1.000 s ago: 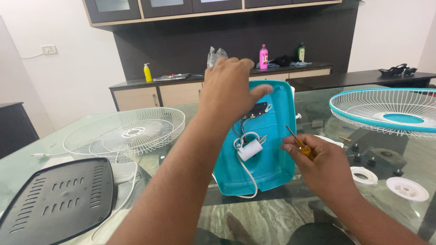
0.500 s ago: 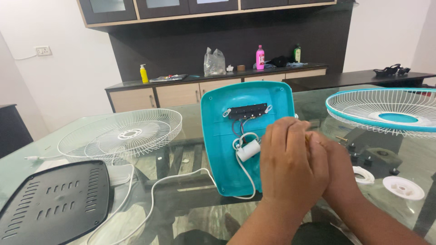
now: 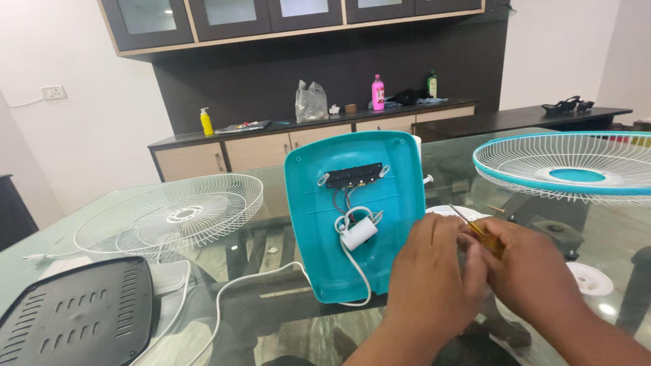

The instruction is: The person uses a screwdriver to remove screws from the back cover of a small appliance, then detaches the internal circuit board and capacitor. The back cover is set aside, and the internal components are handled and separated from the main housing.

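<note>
Amber-handled screwdriver (image 3: 483, 234) sits gripped in the right hand (image 3: 525, 271), shaft slanting up-left; the left hand (image 3: 434, 271) closes over its handle; the teal fan base (image 3: 354, 217) lies just left, nearer the left hand.

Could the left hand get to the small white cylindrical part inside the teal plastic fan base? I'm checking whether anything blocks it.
Probably yes. The left hand sits just right of the small white cylindrical part, and the teal plastic fan base lies open side up; only thin wires surround it.
</note>
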